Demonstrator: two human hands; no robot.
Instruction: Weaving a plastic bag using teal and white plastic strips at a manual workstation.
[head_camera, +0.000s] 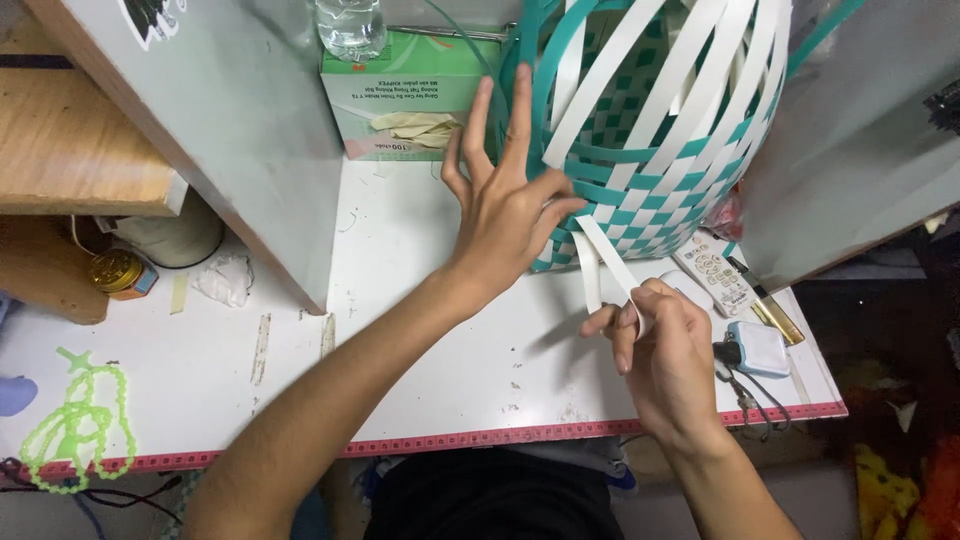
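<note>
From my head cam: left hand (510, 205) splayed wide against the teal-and-white woven plastic-strip basket (650, 130) at 12 o'clock. Right hand (665, 350) pinches a loose white plastic strip (605, 255). Green glove box (410, 95) crowds at 11, white remote control (712, 272) at 3.

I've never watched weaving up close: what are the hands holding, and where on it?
The right hand pinches a white strip near its loose end. The left hand holds nothing; it presses flat on the basket side.

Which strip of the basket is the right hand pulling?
The loose white strip at the basket's bottom edge. The right hand pinches its free end; the other white and teal strips stay woven in. The left hand steadies the basket.
</note>
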